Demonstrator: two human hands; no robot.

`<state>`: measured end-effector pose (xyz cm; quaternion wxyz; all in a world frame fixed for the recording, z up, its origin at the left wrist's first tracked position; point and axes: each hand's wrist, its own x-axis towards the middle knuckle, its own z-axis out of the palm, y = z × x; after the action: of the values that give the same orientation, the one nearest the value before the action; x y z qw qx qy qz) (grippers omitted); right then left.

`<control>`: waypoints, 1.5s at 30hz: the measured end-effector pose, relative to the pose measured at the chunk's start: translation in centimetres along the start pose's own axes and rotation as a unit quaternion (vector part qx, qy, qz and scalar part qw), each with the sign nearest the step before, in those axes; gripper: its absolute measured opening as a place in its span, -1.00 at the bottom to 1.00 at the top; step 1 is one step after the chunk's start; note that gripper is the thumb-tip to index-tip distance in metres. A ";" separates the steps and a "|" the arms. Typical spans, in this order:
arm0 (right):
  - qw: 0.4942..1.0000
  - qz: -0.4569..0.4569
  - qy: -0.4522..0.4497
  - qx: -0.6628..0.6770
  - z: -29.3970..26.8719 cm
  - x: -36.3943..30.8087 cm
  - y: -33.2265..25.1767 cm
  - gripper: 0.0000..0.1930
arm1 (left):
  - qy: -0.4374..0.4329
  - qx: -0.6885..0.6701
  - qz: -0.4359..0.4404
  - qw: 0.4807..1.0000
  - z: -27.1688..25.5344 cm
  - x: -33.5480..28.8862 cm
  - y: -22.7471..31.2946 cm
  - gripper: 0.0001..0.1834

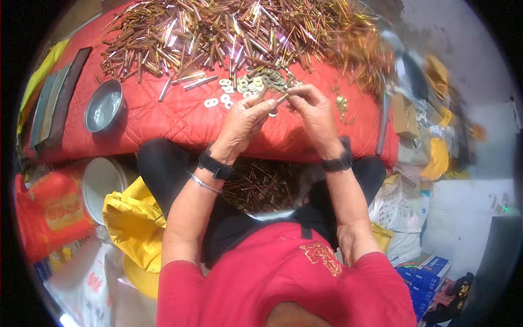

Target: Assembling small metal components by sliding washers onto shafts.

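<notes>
Just above the near edge of the red quilted cover (163, 131), the left hand (246, 121) and right hand (315, 111) meet over one thin brass-coloured piece (282, 99). It sits right between the fingertips: left thumb and fingers pinch the near end, right thumb and fingers grip the far end, so neither hand's really closer. Long axis runs on a slant, up and away toward the right hand. Fingers cover both ends, so no telling what the tips look like.

Just past the fingertips there's a loose spread of flat washers (256, 84), and beyond the right hand, off to its right, a scatter of tiny gold bits (342, 103). A metal bowl (93, 106) sits well off to the left. One silver rod (200, 82) lies up and left of the left hand, then comes the massive tangle of coppery rods (245, 32) along the far side, kinda blurry at its right end. Room looks pretty cramped: cardboard box (404, 115) and yellow bag (437, 158) by the right edge, pale wall (463, 54) behind.
</notes>
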<state>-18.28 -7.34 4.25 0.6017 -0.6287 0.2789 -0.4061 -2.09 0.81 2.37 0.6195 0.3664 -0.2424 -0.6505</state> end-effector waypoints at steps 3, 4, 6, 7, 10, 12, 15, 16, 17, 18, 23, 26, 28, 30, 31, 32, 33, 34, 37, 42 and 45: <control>0.999 -0.017 0.017 0.038 0.1 0.1 -0.2 -0.87 | -0.010 0.021 -0.007 1.000 0.0 -0.1 0.2 -0.81; 1.000 -0.011 0.006 0.019 0.2 0.1 -0.4 -0.86 | -0.008 0.023 -0.006 1.000 -0.2 0.0 0.0 -0.81; 1.000 0.003 -0.012 -0.019 0.2 0.1 -0.9 -0.85 | -0.008 0.023 -0.004 1.000 -0.3 0.1 -0.1 -0.80; 1.000 0.000 -0.013 -0.026 0.2 0.1 -1.1 -0.87 | -0.010 0.021 -0.004 1.000 -0.2 0.0 -0.1 -0.80; 0.994 0.017 -0.031 -0.103 0.2 0.2 -1.8 -0.90 | -0.024 0.062 -0.004 0.998 -0.2 -0.1 0.4 -0.81; 0.970 0.059 -0.063 -0.228 -0.4 0.1 -2.4 -0.82 | -0.029 0.103 0.002 0.994 -0.3 0.0 0.5 -0.81; 0.916 -0.001 -0.104 -0.387 -0.8 0.1 -2.7 -0.71 | -0.030 0.151 0.022 0.988 -0.5 0.1 0.1 -0.81; 0.933 0.037 -0.104 -0.343 -0.9 0.1 -2.7 -0.73 | -0.032 0.160 0.029 0.986 -0.7 0.2 -0.1 -0.80; 0.946 0.075 -0.104 -0.299 -1.0 0.1 -2.6 -0.75 | -0.035 0.169 0.037 0.984 -0.8 0.2 -0.3 -0.79; 0.955 0.112 -0.102 -0.254 -1.1 0.2 -2.6 -0.76 | -0.037 0.145 0.022 0.989 -0.8 0.3 -0.2 -0.80; 0.945 -0.117 -0.057 -0.301 0.2 0.4 -1.8 -0.78 | -0.031 0.113 -0.008 0.993 -0.9 0.3 -0.2 -0.80; 0.948 -0.113 -0.056 -0.292 0.2 0.6 -0.9 -0.75 | -0.041 0.109 -0.014 0.993 -0.4 0.2 0.0 -0.80; 0.953 -0.081 -0.050 -0.287 0.2 0.7 -0.8 -0.72 | -0.044 0.118 -0.010 0.992 -0.6 0.4 -0.5 -0.80; 0.958 0.001 -0.045 -0.284 0.1 0.7 -1.4 -0.70 | -0.041 0.112 -0.011 0.993 -0.7 0.4 -0.6 -0.80; 0.967 -0.002 -0.027 -0.253 0.5 0.6 -1.7 -0.70 | -0.036 0.101 -0.014 0.994 -0.8 0.3 -0.4 -0.81; 0.975 -0.005 -0.009 -0.222 0.8 0.3 -2.1 -0.70 | -0.031 0.091 -0.018 0.995 -0.9 0.3 -0.3 -0.81; 0.981 -0.009 0.011 -0.192 0.9 0.1 -2.5 -0.70 | -0.035 0.093 -0.020 0.995 -0.9 0.3 -0.3 -0.81; 0.970 -0.084 0.003 -0.229 0.6 0.4 -1.4 -0.69 | -0.040 0.096 -0.021 0.994 -1.0 0.4 -0.3 -0.81; 0.956 0.016 -0.061 -0.288 0.2 0.1 -2.5 -0.66 | -0.053 0.102 -0.033 0.993 -0.9 0.2 -0.3 -0.82; 0.956 -0.091 -0.023 -0.279 0.2 0.0 -1.5 -0.68 | -0.049 0.081 -0.017 0.995 -0.6 0.1 0.0 -0.82; 0.954 -0.112 -0.037 -0.275 0.4 0.0 -1.4 -0.67 | -0.054 0.091 -0.025 0.994 -1.0 0.2 -0.1 -0.82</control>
<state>-18.13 -7.02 5.61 0.3664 -0.8117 0.2848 -0.3547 -1.36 0.75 1.61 0.5528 0.3917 -0.3245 -0.6600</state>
